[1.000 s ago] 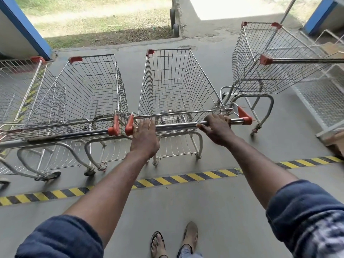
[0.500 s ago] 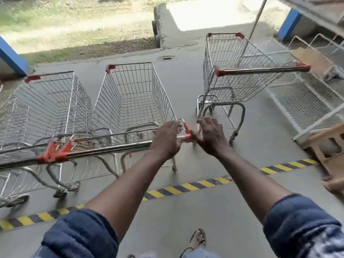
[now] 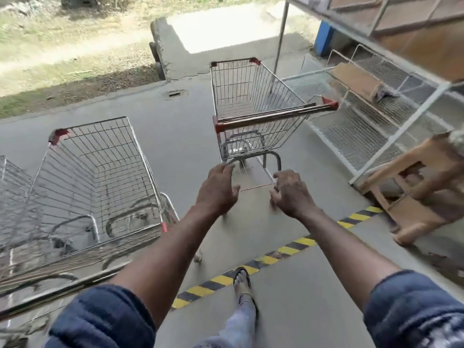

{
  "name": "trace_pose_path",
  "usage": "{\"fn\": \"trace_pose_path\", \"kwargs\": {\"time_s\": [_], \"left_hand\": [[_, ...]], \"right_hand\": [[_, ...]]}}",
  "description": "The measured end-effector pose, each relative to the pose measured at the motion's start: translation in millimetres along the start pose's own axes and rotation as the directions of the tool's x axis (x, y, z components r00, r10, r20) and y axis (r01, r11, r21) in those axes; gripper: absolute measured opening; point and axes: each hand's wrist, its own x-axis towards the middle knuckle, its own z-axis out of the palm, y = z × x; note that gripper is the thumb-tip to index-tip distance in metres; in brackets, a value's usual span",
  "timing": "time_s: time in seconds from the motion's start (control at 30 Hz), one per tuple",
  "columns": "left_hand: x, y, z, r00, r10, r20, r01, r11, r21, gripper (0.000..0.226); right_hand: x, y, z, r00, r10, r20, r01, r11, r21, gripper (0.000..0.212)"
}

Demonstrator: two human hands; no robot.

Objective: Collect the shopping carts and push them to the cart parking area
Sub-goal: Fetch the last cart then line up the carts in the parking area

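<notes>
The left hand (image 3: 217,189) and right hand (image 3: 291,194) were loosely spread, gripping nothing, just short of one lone cart (image 3: 251,101). Two parked carts (image 3: 100,167) stood left, across open floor (image 3: 180,136). Wire shelving (image 3: 376,126) bordered the right.

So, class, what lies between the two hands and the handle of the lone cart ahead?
In the head view, only that cart's lower frame and bare floor show between the left hand, the right hand and the handle.

Silver wire shopping cart (image 3: 241,91), red corner caps (image 3: 255,61); yellow-and-black diagonal-striped floor tape (image 3: 288,249); grey concrete floor (image 3: 175,146); dark blue sleeves (image 3: 100,320).
</notes>
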Motion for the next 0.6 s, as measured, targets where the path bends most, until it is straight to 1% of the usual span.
{"fn": "trace_pose_path", "kwargs": {"time_s": [0.13, 0.2, 0.27, 0.33, 0.37, 0.4, 0.47, 0.6], "left_hand": [[78.8, 23.6, 7.6, 0.995, -0.003, -0.100, 0.010, 0.997, 0.072, 0.058], [116.1, 31.5, 9.3, 0.995, -0.017, -0.101, 0.027, 0.995, 0.099, 0.062], [151.9, 30.6, 14.2, 0.994, 0.010, -0.105, 0.004, 0.990, 0.141, 0.065], [186.7, 21.2, 20.5, 0.995, 0.037, -0.088, -0.020, 0.981, 0.192, 0.067], [203.2, 13.7, 25.3, 0.998, 0.024, -0.063, -0.010, 0.977, 0.214, 0.068], [216.1, 5.7, 29.9, 0.999, -0.006, -0.033, 0.013, 0.972, 0.236, 0.068], [231.2, -9.1, 35.2, 0.998, -0.059, 0.011, 0.054, 0.965, 0.258, 0.063], [253.6, -18.3, 28.6, 0.995, -0.098, 0.003, 0.093, 0.953, 0.288, 0.048]], "right_hand": [[60.9, 24.5, -27.3, 0.998, 0.003, -0.056, -0.008, 0.996, -0.090, 0.046], [92.6, 37.7, -40.3, 0.996, 0.009, -0.085, -0.018, 0.994, -0.107, 0.046], [126.1, 52.1, -52.6, 0.994, 0.014, -0.108, -0.027, 0.992, -0.120, 0.045], [161.2, 64.7, -63.5, 0.992, 0.007, -0.125, -0.027, 0.986, -0.162, 0.049], [178.0, 71.4, -66.6, 0.992, 0.007, -0.130, -0.031, 0.982, -0.185, 0.052], [193.1, 77.5, -68.1, 0.992, 0.014, -0.122, -0.039, 0.978, -0.203, 0.057], [214.6, 89.0, -63.4, 0.998, 0.027, -0.048, -0.037, 0.976, -0.216, 0.064], [252.1, 102.7, -39.9, 0.995, -0.083, 0.050, 0.093, 0.965, -0.245, 0.068]]}}
